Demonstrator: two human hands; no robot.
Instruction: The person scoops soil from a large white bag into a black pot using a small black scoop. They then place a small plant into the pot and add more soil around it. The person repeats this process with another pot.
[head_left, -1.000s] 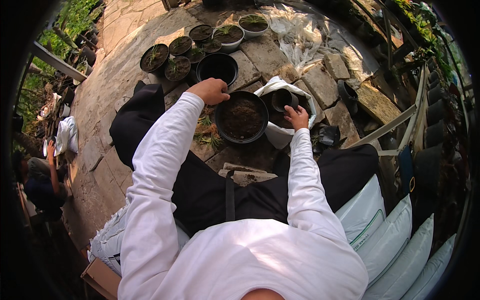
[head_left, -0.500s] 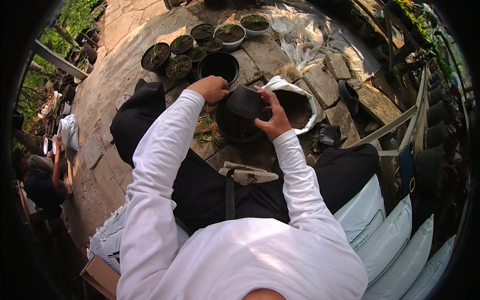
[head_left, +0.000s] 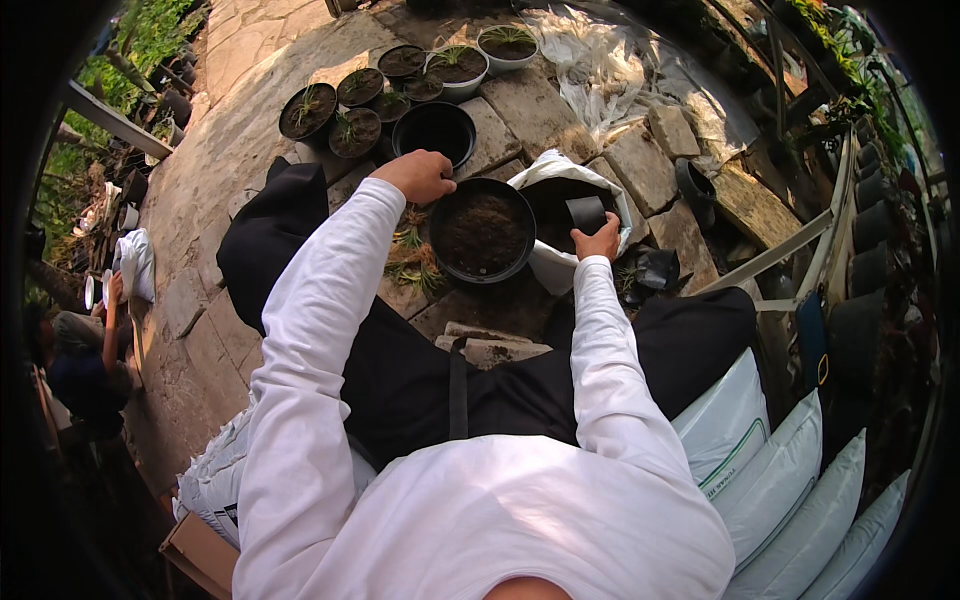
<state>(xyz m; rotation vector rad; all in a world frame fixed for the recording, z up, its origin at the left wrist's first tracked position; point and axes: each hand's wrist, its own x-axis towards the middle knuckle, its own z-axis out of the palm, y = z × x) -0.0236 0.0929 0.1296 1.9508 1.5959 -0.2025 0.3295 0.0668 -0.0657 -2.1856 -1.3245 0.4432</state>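
Note:
A small black plant pot (head_left: 585, 212), tilted over on its side, is held by my right hand (head_left: 600, 240), fingers closed round it. It is at the mouth of an open white sack (head_left: 632, 222) with dark soil inside. Left of the sack stands a larger black pot (head_left: 437, 262) with loose brown soil (head_left: 485, 235) in it. My left hand (head_left: 420, 178) is closed at that pot's upper left rim, its fingertips partly hidden. Just beyond this hand is another black pot (head_left: 434, 135) without a plant.
Several potted seedlings (head_left: 355, 132) are grouped at the far side. Loose plants (head_left: 415, 260) lie left of the soil-filled pot. Brick pieces (head_left: 490, 345) lie near my lap. Full white bags (head_left: 720, 420) stand at my right. Another person (head_left: 85, 370) is at far left.
My right hand has carried the small pot from above the larger pot rightward to the sack, uncovering the soil in the larger pot. The left hand has stayed at the rim.

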